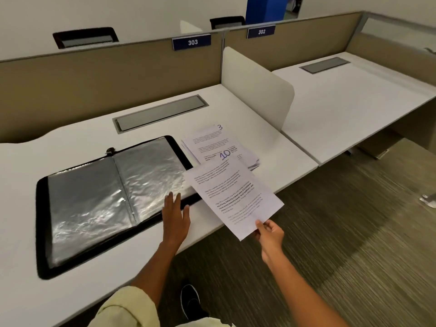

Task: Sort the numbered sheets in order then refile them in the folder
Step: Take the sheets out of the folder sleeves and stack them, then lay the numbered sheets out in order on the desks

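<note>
On the counter [118,267] my left hand [175,217] lies flat on the folder [94,199] — my right hand [269,232] pinches one sheet [231,197] by a corner, so it could slip or bend.

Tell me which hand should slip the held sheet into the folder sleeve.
Probably the right hand: it already pinches the sheet by its near corner, beside the open folder. The left hand lies flat on the folder's edge, well placed to steady it.
</note>
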`<state>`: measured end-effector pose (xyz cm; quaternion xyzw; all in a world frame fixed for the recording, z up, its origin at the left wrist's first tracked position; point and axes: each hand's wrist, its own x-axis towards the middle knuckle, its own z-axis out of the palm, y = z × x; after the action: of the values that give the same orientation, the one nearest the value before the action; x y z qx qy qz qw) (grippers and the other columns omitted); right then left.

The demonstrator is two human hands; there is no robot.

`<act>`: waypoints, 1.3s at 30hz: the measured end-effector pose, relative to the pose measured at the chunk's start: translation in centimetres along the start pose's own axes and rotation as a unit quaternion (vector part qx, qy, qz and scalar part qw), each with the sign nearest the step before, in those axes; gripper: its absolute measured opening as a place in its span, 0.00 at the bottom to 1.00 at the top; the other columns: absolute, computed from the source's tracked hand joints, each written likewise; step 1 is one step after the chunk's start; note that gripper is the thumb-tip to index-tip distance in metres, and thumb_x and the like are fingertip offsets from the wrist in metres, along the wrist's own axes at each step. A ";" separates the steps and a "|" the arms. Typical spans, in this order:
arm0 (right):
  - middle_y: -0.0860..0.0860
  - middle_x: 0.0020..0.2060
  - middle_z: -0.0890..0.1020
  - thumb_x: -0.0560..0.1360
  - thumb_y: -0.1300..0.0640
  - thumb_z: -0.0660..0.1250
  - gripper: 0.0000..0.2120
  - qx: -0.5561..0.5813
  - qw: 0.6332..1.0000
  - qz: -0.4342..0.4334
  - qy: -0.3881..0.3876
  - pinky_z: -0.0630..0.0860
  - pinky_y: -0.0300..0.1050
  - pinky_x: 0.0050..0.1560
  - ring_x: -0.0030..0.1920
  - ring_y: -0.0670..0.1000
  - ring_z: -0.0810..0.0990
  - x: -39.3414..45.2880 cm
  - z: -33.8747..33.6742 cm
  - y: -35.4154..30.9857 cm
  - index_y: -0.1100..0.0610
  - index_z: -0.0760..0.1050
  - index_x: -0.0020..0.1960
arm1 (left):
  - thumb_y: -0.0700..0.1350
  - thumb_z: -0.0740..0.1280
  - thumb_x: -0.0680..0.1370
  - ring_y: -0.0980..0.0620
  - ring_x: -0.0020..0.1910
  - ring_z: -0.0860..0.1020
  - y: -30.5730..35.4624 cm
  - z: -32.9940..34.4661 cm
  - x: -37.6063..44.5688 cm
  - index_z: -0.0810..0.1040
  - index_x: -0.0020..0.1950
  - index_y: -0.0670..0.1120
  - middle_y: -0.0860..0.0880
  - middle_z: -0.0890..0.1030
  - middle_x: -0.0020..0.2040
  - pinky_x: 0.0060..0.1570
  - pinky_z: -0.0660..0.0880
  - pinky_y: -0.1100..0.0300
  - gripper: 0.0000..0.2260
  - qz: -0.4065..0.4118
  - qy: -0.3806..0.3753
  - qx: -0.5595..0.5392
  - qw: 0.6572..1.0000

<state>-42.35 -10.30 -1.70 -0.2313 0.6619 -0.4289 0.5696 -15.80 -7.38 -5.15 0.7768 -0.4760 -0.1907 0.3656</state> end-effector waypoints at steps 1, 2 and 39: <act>0.53 0.50 0.84 0.78 0.63 0.67 0.05 0.002 1.000 -0.001 0.000 0.81 0.51 0.56 0.52 0.51 0.83 0.6 1.1 -0.5 0.57 0.78 0.54 | 0.47 0.58 0.84 0.51 0.79 0.46 -0.1 0.0 1.2 0.58 0.79 0.44 0.46 0.51 0.80 0.77 0.45 0.47 0.24 0.001 0.003 -0.003 1.000; 0.53 0.50 0.84 0.78 0.63 0.67 0.06 0.007 1.000 -0.003 0.001 0.81 0.49 0.54 0.52 0.51 0.83 1.2 2.0 -1.0 0.58 0.78 0.55 | 0.47 0.59 0.84 0.51 0.79 0.46 -0.2 -0.1 2.4 0.59 0.79 0.44 0.46 0.52 0.80 0.77 0.45 0.47 0.24 0.002 0.004 -0.005 1.000; 0.58 0.33 0.82 0.83 0.40 0.47 0.33 -0.399 0.914 -0.068 -0.004 0.81 0.49 0.36 0.33 0.55 0.82 17.9 15.8 -11.6 0.63 0.77 0.40 | 0.49 0.58 0.83 0.50 0.79 0.50 3.4 5.2 18.9 0.60 0.78 0.46 0.46 0.56 0.79 0.77 0.48 0.55 0.23 -0.039 0.005 -0.042 0.998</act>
<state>-33.76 -35.42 -1.77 -0.4851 0.7586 -0.1657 0.4022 -12.29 -26.96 -5.05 0.7797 -0.4354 -0.2204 0.3924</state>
